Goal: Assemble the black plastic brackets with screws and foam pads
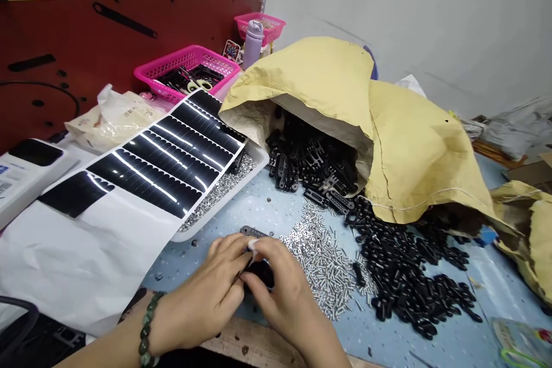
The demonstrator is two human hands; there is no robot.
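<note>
My left hand [211,284], with a green bead bracelet [149,328] at its wrist, is closed with the fingertips against my right hand [282,276]. Between them both pinch a small black part [261,272], mostly hidden by the fingers, so its exact shape cannot be made out. Something small and whitish shows at the fingertips. Just beyond the hands lies a flat black piece with holes [252,232]. To the right spreads a heap of small silver screws and nuts [325,261]. Beside it is a pile of small black parts [405,276].
Two yellow paper sacks [310,69] lie at the back, black parts spilling from their mouths. A white tray of silver nuts [219,213] stands left, partly under a sheet of black stickers [159,155]. Behind are a pink basket [155,83] with scissors and a purple bottle [253,46].
</note>
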